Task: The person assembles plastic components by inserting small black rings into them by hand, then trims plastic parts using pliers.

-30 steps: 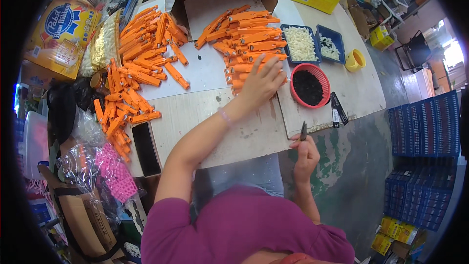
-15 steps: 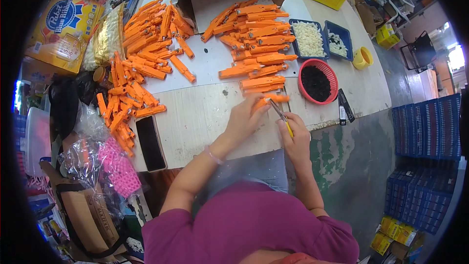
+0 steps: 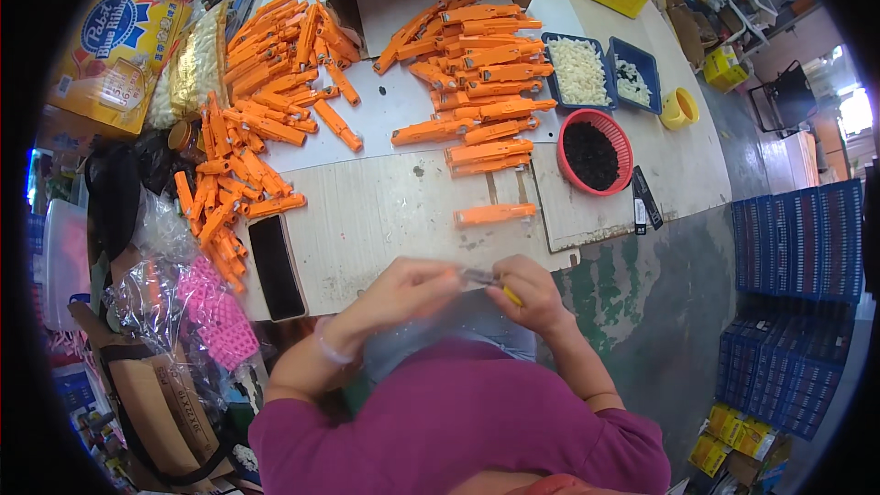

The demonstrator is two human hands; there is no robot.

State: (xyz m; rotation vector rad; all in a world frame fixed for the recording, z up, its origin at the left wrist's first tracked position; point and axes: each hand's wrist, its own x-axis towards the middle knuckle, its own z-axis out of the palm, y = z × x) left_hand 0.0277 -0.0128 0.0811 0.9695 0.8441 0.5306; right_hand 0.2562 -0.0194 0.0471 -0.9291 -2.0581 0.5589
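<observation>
My right hand (image 3: 533,298) is closed around yellow-handled pliers (image 3: 511,295), whose metal jaws point left. My left hand (image 3: 414,290), smeared by motion, has its fingers pressed together at the tips of the jaws. A small orange spot shows at its fingertips, but I cannot make out what it is. Both hands are over the table's near edge, above my lap. Beyond them a single orange plastic piece (image 3: 495,214) lies crosswise on the table. Farther off is a stacked row of similar orange pieces (image 3: 495,110).
A loose heap of orange pieces (image 3: 275,82) covers the left side, beside a phone (image 3: 278,266). To the right stand a red basket of black parts (image 3: 596,151), blue trays of white parts (image 3: 579,71) and a yellow cup (image 3: 679,108). A carton (image 3: 115,46) stands far left.
Both hands have come back toward my body with the pliers. The orange piece that was at my left fingers now appears to lie alone on the table.
</observation>
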